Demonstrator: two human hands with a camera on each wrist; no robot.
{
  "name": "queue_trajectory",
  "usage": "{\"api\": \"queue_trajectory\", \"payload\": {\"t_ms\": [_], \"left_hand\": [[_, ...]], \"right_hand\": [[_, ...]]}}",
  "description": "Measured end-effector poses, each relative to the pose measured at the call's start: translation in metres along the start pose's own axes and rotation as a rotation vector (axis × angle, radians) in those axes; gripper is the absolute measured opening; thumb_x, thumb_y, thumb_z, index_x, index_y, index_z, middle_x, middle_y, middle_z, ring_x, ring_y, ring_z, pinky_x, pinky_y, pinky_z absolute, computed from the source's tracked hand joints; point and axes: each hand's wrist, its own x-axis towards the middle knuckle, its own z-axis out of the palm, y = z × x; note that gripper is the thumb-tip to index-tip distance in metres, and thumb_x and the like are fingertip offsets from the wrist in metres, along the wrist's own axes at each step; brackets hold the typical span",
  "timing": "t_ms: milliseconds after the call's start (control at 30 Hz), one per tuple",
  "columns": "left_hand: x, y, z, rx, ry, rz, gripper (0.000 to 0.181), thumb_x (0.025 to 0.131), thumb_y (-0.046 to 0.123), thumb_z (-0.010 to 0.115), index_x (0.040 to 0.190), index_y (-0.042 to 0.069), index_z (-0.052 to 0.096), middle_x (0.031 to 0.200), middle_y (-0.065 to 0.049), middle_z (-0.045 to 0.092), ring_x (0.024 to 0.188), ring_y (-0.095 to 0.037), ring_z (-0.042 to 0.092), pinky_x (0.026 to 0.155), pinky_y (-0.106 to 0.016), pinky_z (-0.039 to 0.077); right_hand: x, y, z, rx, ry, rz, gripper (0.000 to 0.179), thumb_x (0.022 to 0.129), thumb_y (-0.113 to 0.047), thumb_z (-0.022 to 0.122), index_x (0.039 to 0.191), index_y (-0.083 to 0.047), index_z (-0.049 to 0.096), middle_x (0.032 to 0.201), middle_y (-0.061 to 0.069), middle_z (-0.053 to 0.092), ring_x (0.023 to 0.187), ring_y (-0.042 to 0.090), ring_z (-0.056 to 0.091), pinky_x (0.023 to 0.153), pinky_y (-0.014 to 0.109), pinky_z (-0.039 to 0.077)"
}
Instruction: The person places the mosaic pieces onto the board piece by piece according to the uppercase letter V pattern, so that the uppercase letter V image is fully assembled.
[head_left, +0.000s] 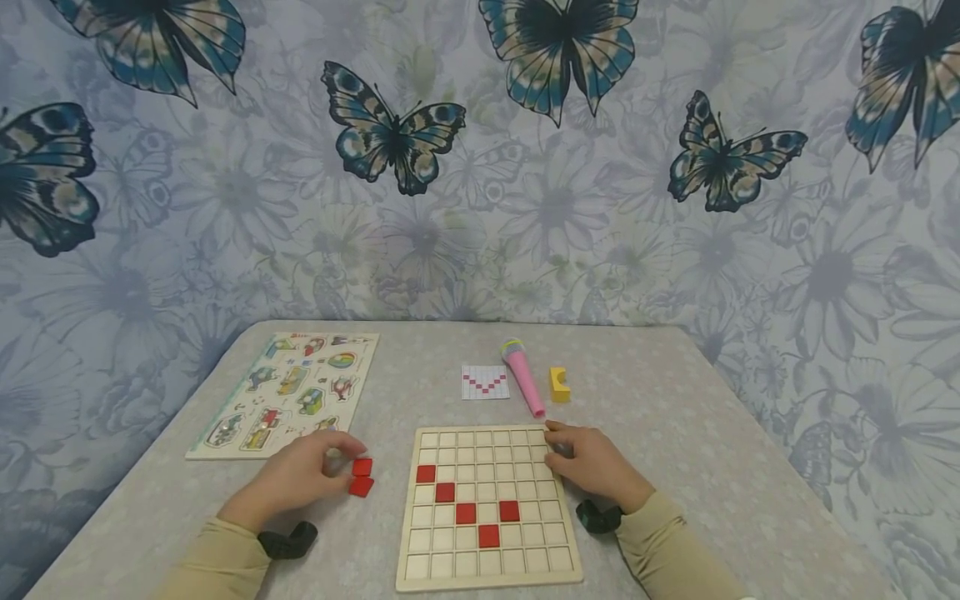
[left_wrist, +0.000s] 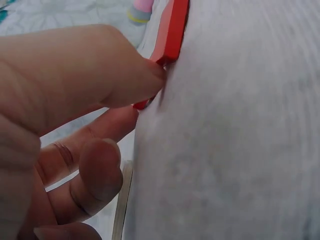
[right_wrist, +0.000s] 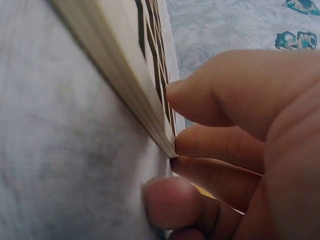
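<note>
On the table lies a pale wooden grid board [head_left: 441,550], with several red square tiles [head_left: 465,513] set in its cells. Left of the board, two loose red tiles [head_left: 361,487] lie one in front of the other. My left hand [head_left: 303,471] pinches the farther loose tile [head_left: 362,467] with thumb and index finger, its thumb beside the nearer one. In the left wrist view, the thumb [left_wrist: 135,75] hides much of the pinched tile. My right hand [head_left: 600,467] holds the board at its far right corner, thumb on the rim and index finger at the corner.
Behind the board lie a small pattern card [head_left: 485,382] with a stepped V of coloured squares, a pink toy microphone [head_left: 527,383] and a yellow block [head_left: 559,384]. A picture puzzle board [head_left: 296,392] sits back left. The papered wall [head_left: 450,267] rises behind the table.
</note>
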Motion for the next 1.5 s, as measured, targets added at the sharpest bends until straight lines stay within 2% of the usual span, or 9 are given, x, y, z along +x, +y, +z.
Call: {"api": "queue_trajectory", "payload": {"t_ms": [167,400,467,533,700,900,1100,1300,1500], "left_hand": [[-0.0009,0.0058,0.0001,-0.002,0.005,0.029,0.037,0.081,0.017,0.084,0.116,0.022,0.072,0.111,0.008,0.071,0.065,-0.004,0.052,0.06,-0.025,0.044],[-0.0004,0.0071,0.0008,-0.013,0.01,0.009,0.033,0.084,0.02,0.083,0.114,0.023,0.073,0.107,0.009,0.071,0.06,-0.006,0.05,0.056,-0.025,0.043],[-0.0002,0.0058,0.0014,-0.022,0.006,0.01,0.032,0.084,0.02,0.083,0.114,0.023,0.073,0.108,0.008,0.071,0.061,-0.006,0.051,0.056,-0.025,0.043],[0.0001,0.0042,0.0023,-0.022,0.004,0.012,0.031,0.085,0.022,0.084,0.114,0.023,0.073,0.109,0.009,0.071,0.062,-0.006,0.051,0.057,-0.025,0.044],[0.0011,0.0022,0.0035,-0.001,0.023,0.01,0.027,0.086,0.025,0.084,0.111,0.026,0.074,0.105,0.011,0.072,0.067,-0.004,0.053,0.06,-0.025,0.045],[0.0014,0.0036,0.0021,0.042,0.047,0.01,0.027,0.085,0.028,0.085,0.11,0.026,0.075,0.103,0.012,0.072,0.073,-0.003,0.055,0.065,-0.024,0.046],[0.0002,0.0057,0.0011,0.035,0.042,0.02,0.027,0.085,0.029,0.085,0.11,0.024,0.076,0.104,0.01,0.073,0.075,-0.004,0.056,0.066,-0.026,0.047],[0.0018,0.0057,0.0034,0.035,0.043,0.011,0.025,0.085,0.027,0.085,0.108,0.025,0.075,0.101,0.012,0.072,0.076,-0.002,0.056,0.068,-0.025,0.048],[0.0016,0.0048,0.0048,0.037,0.05,0.031,0.025,0.084,0.025,0.085,0.107,0.025,0.075,0.1,0.012,0.071,0.074,-0.001,0.055,0.066,-0.024,0.047]], "right_hand": [[0.0003,-0.0003,-0.0005,-0.012,-0.002,0.003,0.041,0.094,-0.019,0.073,0.132,-0.004,0.069,0.146,0.01,0.06,0.136,0.033,0.056,0.091,0.041,0.047],[0.0002,-0.0005,-0.0006,0.012,-0.002,0.011,0.041,0.095,-0.019,0.072,0.133,-0.003,0.069,0.148,0.011,0.059,0.138,0.034,0.054,0.107,0.053,0.046],[0.0002,-0.0007,-0.0009,0.002,-0.001,0.003,0.041,0.095,-0.019,0.072,0.133,-0.004,0.069,0.147,0.011,0.06,0.137,0.033,0.056,0.103,0.049,0.049],[0.0003,-0.0005,-0.0013,0.001,-0.004,-0.006,0.04,0.095,-0.019,0.072,0.133,-0.004,0.069,0.147,0.011,0.06,0.127,0.032,0.063,0.09,0.041,0.051],[0.0007,0.0002,-0.0019,0.004,-0.005,-0.018,0.04,0.094,-0.017,0.072,0.132,-0.004,0.069,0.146,0.014,0.06,0.107,0.025,0.066,0.069,0.03,0.04],[0.001,-0.0003,-0.0009,-0.003,-0.001,-0.008,0.04,0.094,-0.019,0.072,0.132,-0.006,0.07,0.145,0.012,0.061,0.133,0.03,0.058,0.088,0.039,0.046],[-0.0002,-0.0001,-0.0003,0.018,0.001,0.004,0.041,0.094,-0.018,0.072,0.132,-0.004,0.07,0.145,0.012,0.061,0.138,0.035,0.054,0.106,0.053,0.047],[-0.0004,0.0003,-0.0007,0.022,0.006,-0.002,0.04,0.094,-0.018,0.072,0.132,-0.003,0.07,0.145,0.012,0.061,0.137,0.035,0.054,0.107,0.055,0.046],[0.0005,0.0012,-0.001,-0.008,-0.001,-0.005,0.04,0.094,-0.019,0.073,0.131,-0.006,0.07,0.145,0.011,0.061,0.136,0.033,0.056,0.092,0.041,0.048]]}}
